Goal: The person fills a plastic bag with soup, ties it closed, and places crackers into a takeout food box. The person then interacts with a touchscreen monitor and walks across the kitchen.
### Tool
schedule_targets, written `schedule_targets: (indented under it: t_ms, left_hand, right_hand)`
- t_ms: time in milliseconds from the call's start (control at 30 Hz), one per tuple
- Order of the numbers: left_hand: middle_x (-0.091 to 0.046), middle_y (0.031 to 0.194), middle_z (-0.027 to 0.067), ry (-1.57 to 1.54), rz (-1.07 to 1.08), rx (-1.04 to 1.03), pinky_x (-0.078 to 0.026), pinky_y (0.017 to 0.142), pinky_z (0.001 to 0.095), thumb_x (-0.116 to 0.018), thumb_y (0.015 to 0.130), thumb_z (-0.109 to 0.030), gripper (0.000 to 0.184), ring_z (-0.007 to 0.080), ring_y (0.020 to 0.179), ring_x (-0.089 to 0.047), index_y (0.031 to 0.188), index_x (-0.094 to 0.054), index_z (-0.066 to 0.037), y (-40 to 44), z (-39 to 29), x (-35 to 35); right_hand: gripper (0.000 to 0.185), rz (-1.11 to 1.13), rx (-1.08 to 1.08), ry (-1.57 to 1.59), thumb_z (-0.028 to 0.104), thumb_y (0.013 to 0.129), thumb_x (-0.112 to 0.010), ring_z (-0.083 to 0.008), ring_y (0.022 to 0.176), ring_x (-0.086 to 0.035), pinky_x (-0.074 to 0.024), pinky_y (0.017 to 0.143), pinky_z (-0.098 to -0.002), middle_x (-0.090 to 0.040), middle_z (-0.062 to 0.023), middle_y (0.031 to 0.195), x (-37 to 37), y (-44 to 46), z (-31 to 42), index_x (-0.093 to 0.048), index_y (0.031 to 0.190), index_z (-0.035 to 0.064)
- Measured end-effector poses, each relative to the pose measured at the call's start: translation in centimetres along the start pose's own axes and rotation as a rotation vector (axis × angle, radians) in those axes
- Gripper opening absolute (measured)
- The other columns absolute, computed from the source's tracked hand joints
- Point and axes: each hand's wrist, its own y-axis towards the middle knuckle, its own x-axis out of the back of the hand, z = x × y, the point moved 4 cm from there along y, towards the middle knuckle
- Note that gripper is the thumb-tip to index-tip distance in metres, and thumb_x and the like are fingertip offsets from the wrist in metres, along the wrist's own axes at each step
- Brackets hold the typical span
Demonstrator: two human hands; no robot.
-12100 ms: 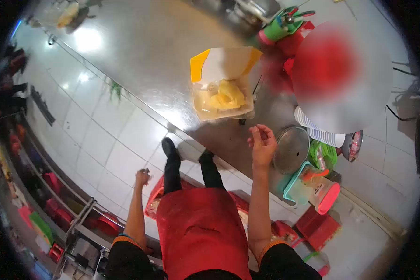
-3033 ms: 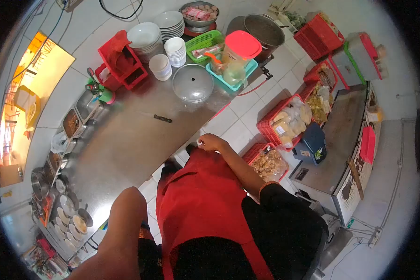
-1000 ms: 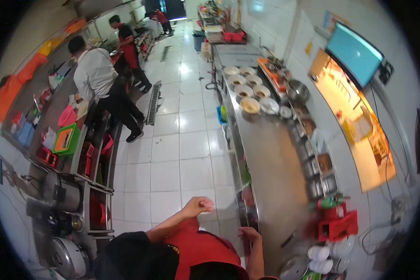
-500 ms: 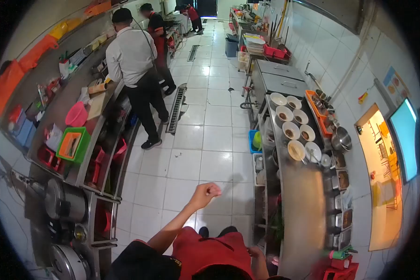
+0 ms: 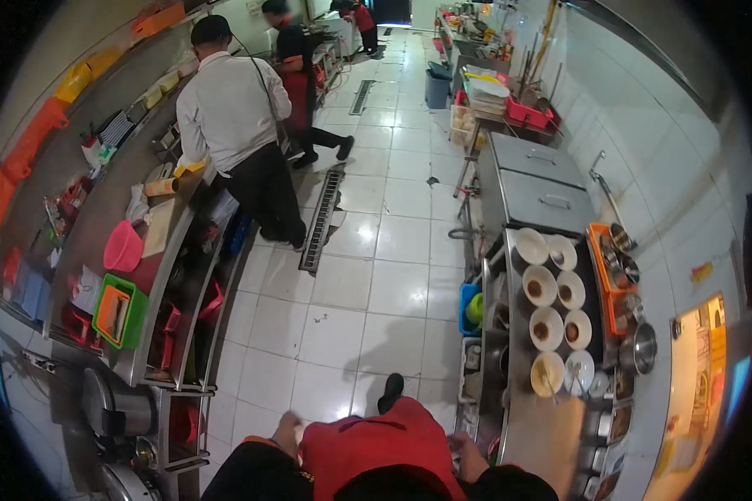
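Observation:
My left hand (image 5: 288,427) hangs low beside the left edge of my red apron (image 5: 376,442). It is smeared by motion, and its fingers do not show clearly. On the other side of the apron, my right hand (image 5: 459,455) is partly hidden and close to the cloth; whether it holds anything I cannot make out. Nearest on the right is a steel counter (image 5: 543,430), carrying several white bowls. Some, like this bowl (image 5: 546,329), have brown contents at the bottom. One bowl (image 5: 547,373) at the near end looks yellowish, and a whitish bowl (image 5: 578,372) beside it seems to have a utensil in it.
A tiled floor aisle (image 5: 334,342) with a drain grate (image 5: 321,221) runs ahead. A person in a white shirt (image 5: 232,104) stands at the left shelving; others are farther back. Lidded steel units (image 5: 543,200) stand beyond the bowls. A large pot (image 5: 119,409) is at lower left.
My left hand has dropped from in front of me to the apron's left side. The view has shifted, and the bowls sit lower in it. A dark-clothed person ahead has changed stance.

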Motion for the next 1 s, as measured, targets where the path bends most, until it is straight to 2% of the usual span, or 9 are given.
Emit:
schedule_targets:
  t_ms: [67,100,167,200,267,433,667,833,1000]
  left_hand:
    - [-0.067,0.084,0.0102,-1.147,0.138,0.304,-0.051,0.06,0.0383,-0.052,0.089,-0.026,0.023,0.0222,0.068,-0.063,0.095,-0.064,-0.008,-7.3,3.6,1.5]
    - [-0.069,0.089,0.0075,-0.909,0.301,0.64,-0.051,0.055,0.0377,-0.054,0.092,-0.026,0.022,0.0203,0.069,-0.066,0.102,-0.06,-0.008,-10.2,5.2,1.2]
    - [-0.062,0.076,0.0048,-0.723,0.107,0.691,-0.046,0.045,0.031,-0.057,0.09,-0.015,0.014,0.0165,0.05,-0.057,0.088,-0.062,-0.002,-11.5,4.0,1.3]
    - [-0.071,0.091,0.0067,-0.741,0.113,0.731,-0.052,0.056,0.0362,-0.055,0.093,-0.028,0.023,0.0212,0.078,-0.068,0.1,-0.063,-0.008,-10.8,4.6,0.6]
    - [-0.064,0.073,0.008,-1.591,0.445,0.42,-0.051,0.052,0.0381,-0.055,0.091,-0.033,0.03,0.0211,0.063,-0.064,0.084,-0.065,-0.005,-10.8,1.5,2.0]
    - [-0.066,0.076,0.0116,-0.78,0.214,0.418,-0.052,0.056,0.0415,-0.055,0.088,-0.039,0.036,0.0251,0.068,-0.066,0.084,-0.067,-0.005,2.6,-7.5,4.1]
    - [-0.069,0.081,0.0166,0.169,0.019,-0.33,-0.053,0.063,0.0461,-0.054,0.085,-0.048,0.046,0.0307,0.076,-0.068,0.084,-0.069,-0.005,32.4,-24.6,26.1]
    - [-0.068,0.091,0.0236,-0.031,-0.231,-0.267,-0.051,0.08,0.0503,-0.048,0.084,-0.038,0.042,0.0402,0.087,-0.066,0.087,-0.07,-0.002,55.5,-33.6,50.2]
    - [-0.069,0.082,0.0133,-0.602,-0.41,-0.326,-0.053,0.064,0.0322,-0.058,0.09,-0.018,0.022,0.0178,0.072,-0.066,0.096,-0.065,0.001,65.8,-49.7,70.5]
  right_hand:
    - [0.015,-0.218,0.145,-0.431,0.019,0.083,-0.066,-0.0203,0.057,-0.063,-0.0489,0.048,-0.0361,-0.067,-0.0095,0.074,-0.3,4.5,13.7,-0.068,0.087,0.0048]
    - [0.013,-0.29,0.314,-0.687,0.018,0.082,-0.065,-0.0183,0.054,-0.061,-0.0479,0.045,-0.0355,-0.065,-0.0088,0.068,-1.1,5.9,20.7,-0.068,0.076,0.006]
    - [0.023,-0.267,0.399,-0.763,0.021,0.082,-0.062,-0.0169,0.045,-0.056,-0.0431,0.04,-0.032,-0.064,-0.0089,0.062,-7.1,4.5,34.2,-0.069,0.072,0.0025]
    - [0.021,-0.234,0.357,-0.748,0.021,0.082,-0.063,-0.0162,0.047,-0.058,-0.0467,0.043,-0.0309,-0.065,-0.0082,0.064,-9.0,5.5,40.1,-0.068,0.073,0.0024]
    - [0.02,-0.39,0.485,-0.787,0.022,0.084,-0.064,-0.016,0.053,-0.063,-0.0505,0.048,-0.0303,-0.067,-0.0088,0.07,-14.7,5.6,50.7,-0.068,0.085,0.0016]
    - [0.026,-0.332,0.648,-0.767,0.024,0.088,-0.063,-0.0188,0.067,-0.07,-0.0535,0.051,-0.0313,-0.067,-0.0086,0.073,-27.8,6.2,69.3,-0.066,0.098,-0.0005]
    - [0.027,-0.176,0.284,-0.674,0.028,0.095,-0.056,-0.0209,0.077,-0.071,-0.0544,0.055,-0.0331,-0.069,-0.0109,0.082,-24.9,6.3,74.3,-0.066,0.105,0.0048]
    - [0.017,-0.483,0.123,-0.297,0.021,0.087,-0.062,-0.0217,0.063,-0.065,-0.0502,0.054,-0.0393,-0.068,-0.0113,0.079,-8.9,6.0,72.2,-0.066,0.085,0.0041]
    - [0.016,-0.636,0.237,-0.084,0.02,0.083,-0.063,-0.0261,0.065,-0.065,-0.0506,0.057,-0.0409,-0.066,-0.011,0.074,-8.7,-0.7,75.3,-0.066,0.084,0.0042]
